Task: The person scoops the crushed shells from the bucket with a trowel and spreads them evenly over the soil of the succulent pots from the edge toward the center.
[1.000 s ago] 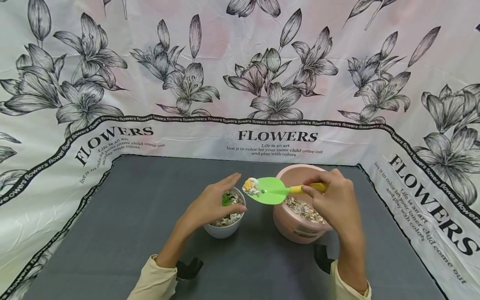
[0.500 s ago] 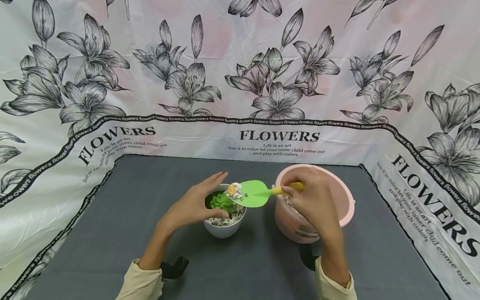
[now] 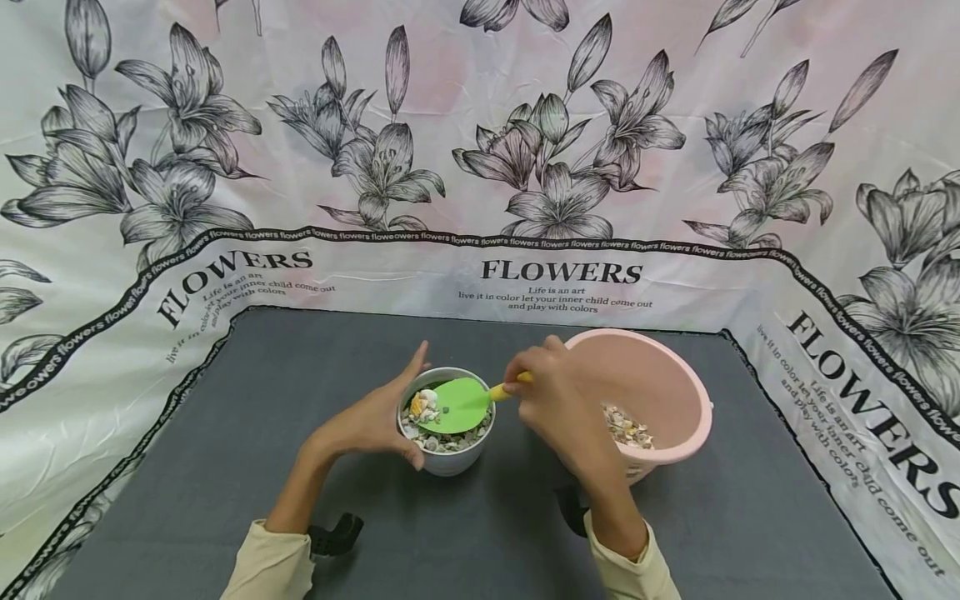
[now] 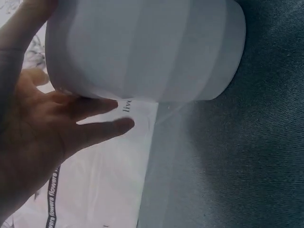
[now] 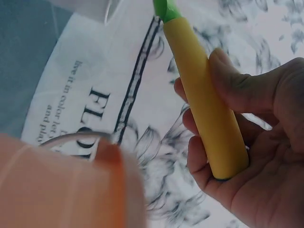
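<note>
In the head view, a small white flowerpot (image 3: 447, 465) filled with pebbles stands left of centre on the grey table. My left hand (image 3: 367, 421) holds it round its left side, thumb in front and fingers behind. My right hand (image 3: 551, 400) grips the yellow handle (image 5: 202, 95) of a trowel with a green blade (image 3: 459, 406). The blade lies flat over the pot's mouth, and a small heap of pebbles (image 3: 424, 407) sits on its tip. The blade covers most of the plant seen earlier in the pot.
To the right stands a larger pink tub (image 3: 675, 392) with loose pebbles (image 3: 626, 427) at its bottom; my right forearm crosses its near left side. A flower-printed cloth backdrop (image 3: 480, 167) rises behind the table (image 3: 225, 467) and along both sides.
My right hand has carried the loaded trowel leftward from over the pink tub to over the flowerpot. My left hand has drawn back from above the pot to its left side.
</note>
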`<state>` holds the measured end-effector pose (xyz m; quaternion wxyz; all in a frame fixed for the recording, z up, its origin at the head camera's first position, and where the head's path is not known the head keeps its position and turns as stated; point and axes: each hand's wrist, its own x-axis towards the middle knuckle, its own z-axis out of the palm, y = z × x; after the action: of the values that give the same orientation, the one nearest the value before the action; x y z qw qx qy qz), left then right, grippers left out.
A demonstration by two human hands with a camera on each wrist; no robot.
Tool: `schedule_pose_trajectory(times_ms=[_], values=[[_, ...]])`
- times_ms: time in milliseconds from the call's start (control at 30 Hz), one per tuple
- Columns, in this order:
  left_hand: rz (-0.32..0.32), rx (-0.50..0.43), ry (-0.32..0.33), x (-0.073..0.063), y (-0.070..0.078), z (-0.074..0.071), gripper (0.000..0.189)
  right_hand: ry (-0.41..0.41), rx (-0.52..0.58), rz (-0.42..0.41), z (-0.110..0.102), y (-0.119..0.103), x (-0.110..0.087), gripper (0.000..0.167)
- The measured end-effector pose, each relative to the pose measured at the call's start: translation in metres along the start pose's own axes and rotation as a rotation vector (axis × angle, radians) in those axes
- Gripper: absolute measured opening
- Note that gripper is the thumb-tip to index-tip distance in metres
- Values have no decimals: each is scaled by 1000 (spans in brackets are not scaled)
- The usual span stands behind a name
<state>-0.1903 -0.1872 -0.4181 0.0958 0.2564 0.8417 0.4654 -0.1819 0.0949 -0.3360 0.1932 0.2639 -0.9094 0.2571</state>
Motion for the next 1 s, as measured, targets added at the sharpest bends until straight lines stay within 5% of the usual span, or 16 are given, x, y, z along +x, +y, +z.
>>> schedule_pose_trajectory(times_ms=[167, 400, 600, 800, 1000], values=[[14, 0, 30, -1, -2, -2, 161, 24, -231, -190, 7, -19, 10, 20], [-38, 121, 71, -1, -1, -3, 152, 91, -414, -305, 10, -40, 16, 20], [-23, 163, 93, -1, -5, -1, 125, 138, -474, -380, 11, -46, 17, 20], [-17, 77, 67, -1, -8, -2, 106, 163, -478, -385, 10, -46, 17, 24], [-28, 60, 54, -2, -9, -3, 132, 178, -456, -398, 9, -45, 16, 24]])
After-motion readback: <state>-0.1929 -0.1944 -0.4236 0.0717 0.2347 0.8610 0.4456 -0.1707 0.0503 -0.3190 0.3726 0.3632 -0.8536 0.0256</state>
